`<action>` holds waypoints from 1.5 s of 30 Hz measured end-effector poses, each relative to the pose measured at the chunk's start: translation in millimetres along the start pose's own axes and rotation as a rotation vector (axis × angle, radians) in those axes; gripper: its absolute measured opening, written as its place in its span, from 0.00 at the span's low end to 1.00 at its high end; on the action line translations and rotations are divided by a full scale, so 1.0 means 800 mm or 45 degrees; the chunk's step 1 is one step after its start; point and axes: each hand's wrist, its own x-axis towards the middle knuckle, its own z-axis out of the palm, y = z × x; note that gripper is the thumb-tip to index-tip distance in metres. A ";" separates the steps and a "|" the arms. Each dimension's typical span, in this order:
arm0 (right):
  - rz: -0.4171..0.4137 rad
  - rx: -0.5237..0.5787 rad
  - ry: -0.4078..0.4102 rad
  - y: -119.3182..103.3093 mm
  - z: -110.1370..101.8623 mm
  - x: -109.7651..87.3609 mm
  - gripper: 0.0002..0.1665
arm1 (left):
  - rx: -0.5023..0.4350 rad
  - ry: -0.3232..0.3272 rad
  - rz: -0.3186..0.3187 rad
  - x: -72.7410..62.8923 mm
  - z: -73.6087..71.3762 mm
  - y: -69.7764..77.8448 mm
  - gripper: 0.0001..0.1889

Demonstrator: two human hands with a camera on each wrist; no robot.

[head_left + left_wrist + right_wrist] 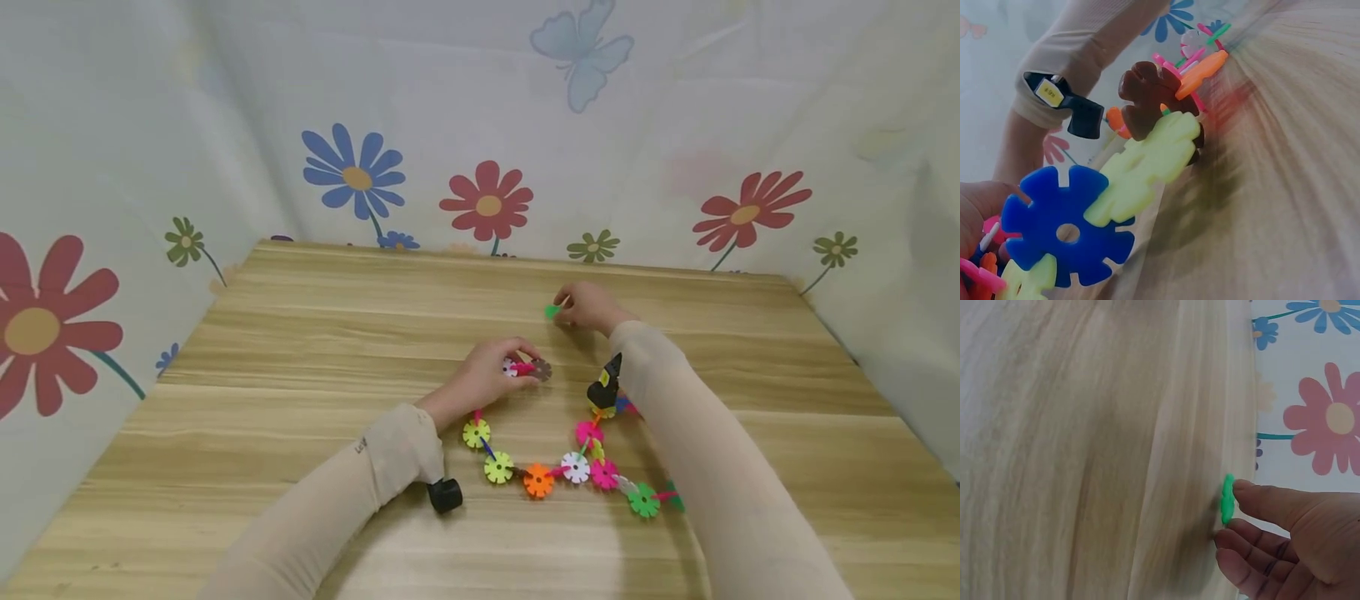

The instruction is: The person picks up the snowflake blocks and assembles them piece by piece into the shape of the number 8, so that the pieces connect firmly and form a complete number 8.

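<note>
In the head view my left hand (483, 377) grips one end of a chain of slotted plastic snowflake discs, with a brownish disc (542, 369) sticking out past the fingertips. From under that hand the chain curves toward me, through a yellow disc (476, 433) and an orange disc (538, 481). The left wrist view has a blue disc (1094, 194) close by the left thumb, linked to a pale yellow disc (1147, 169). Farther back, my right hand (592, 307) pinches a single green snowflake disc (1227, 501) edge-on between thumb and fingers, close over the table.
More of the chain, with a white disc (575, 467) and a green disc (643, 500), runs right and passes under the right sleeve (705, 442). A wooden table (300, 333) lies below. A flower-printed cloth (420, 83) hangs behind its far edge.
</note>
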 end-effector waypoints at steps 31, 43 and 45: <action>-0.029 0.213 0.066 -0.005 -0.011 -0.026 0.09 | -0.016 0.003 -0.058 -0.004 -0.001 0.005 0.19; -0.112 0.263 0.197 -0.027 -0.020 -0.083 0.09 | -0.033 0.003 -0.051 -0.002 -0.001 0.004 0.19; -0.128 0.274 0.218 -0.029 -0.020 -0.092 0.09 | -0.043 -0.006 -0.052 -0.003 0.000 0.004 0.19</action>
